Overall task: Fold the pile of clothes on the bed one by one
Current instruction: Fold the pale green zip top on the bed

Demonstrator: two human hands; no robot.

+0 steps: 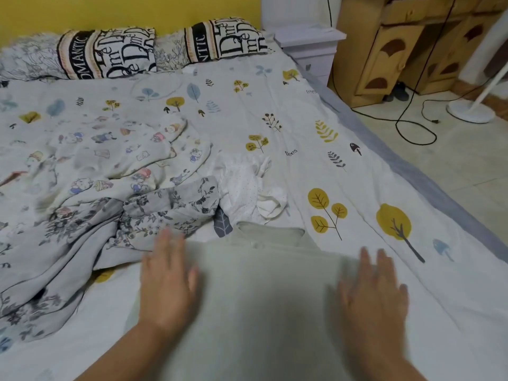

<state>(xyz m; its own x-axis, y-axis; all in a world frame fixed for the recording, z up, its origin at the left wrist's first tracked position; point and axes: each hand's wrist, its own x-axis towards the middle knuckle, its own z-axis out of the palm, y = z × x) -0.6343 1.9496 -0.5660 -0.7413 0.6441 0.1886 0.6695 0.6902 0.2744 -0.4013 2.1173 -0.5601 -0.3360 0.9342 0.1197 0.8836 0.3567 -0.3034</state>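
Left hand [167, 284], right hand [375, 295] flat on grey garment [264, 292].

The bed [343, 166] carries two pillows [107, 55] at its head, a rumpled clothes pile [110, 188] and a flat pale-green garment [261, 298] at its near edge.

Two pillows [107, 53], two hands [167, 281], three crumpled garments [170, 207], one flattened garment [264, 298].

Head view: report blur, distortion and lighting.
Head view: both hands, left hand and right hand, and the pale green garment are motion-blurred; pillows sharper; wide-angle bends the bed edge; lighting soft, no glare.
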